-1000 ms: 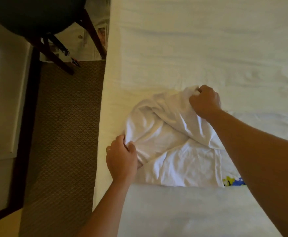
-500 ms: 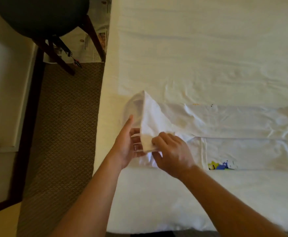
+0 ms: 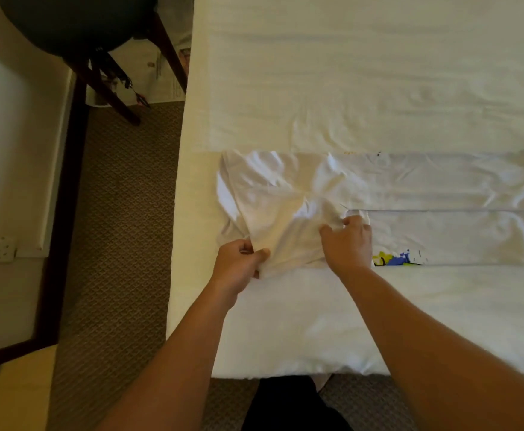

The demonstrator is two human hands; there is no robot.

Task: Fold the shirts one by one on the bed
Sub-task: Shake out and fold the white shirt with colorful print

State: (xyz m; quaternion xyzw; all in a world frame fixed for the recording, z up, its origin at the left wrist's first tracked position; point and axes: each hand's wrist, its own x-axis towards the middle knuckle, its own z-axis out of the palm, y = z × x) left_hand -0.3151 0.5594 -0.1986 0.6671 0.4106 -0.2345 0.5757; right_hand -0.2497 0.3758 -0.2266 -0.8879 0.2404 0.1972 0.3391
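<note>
shirt (image 3: 285, 197) on bed (image 3: 347, 73), chair (image 3: 77, 35) left
</note>
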